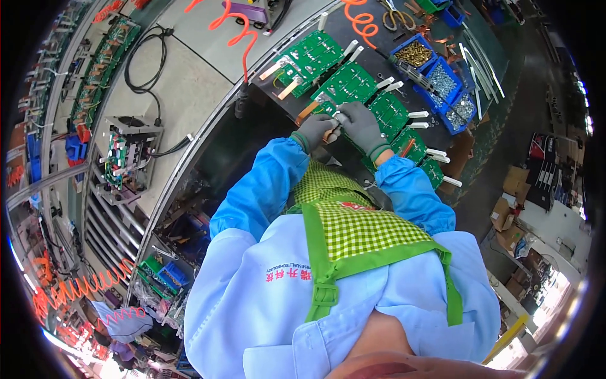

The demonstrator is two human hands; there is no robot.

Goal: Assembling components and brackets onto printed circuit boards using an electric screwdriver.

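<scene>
My left hand (314, 132) and my right hand (362, 127), both in grey gloves, meet at the near edge of a green circuit board (348, 83). The fingers of both are closed in a pinch around a small spot; what they hold is too small and too covered to name. A copper strip (307, 112) sticks out from the board just beyond my left hand. Another green board (314, 53) lies farther left, and more boards (387, 112) run to the right past my right hand, with white strips (418, 115) jutting from them.
Blue bins with brass parts (413, 54) and silver hardware (444, 82) stand right of the boards, near scissors (398, 17) and loose metal strips (483, 72). A black tool (241, 101) hangs from an orange coiled hose (247, 55) at left. A framed board unit (126, 158) sits on the left bench.
</scene>
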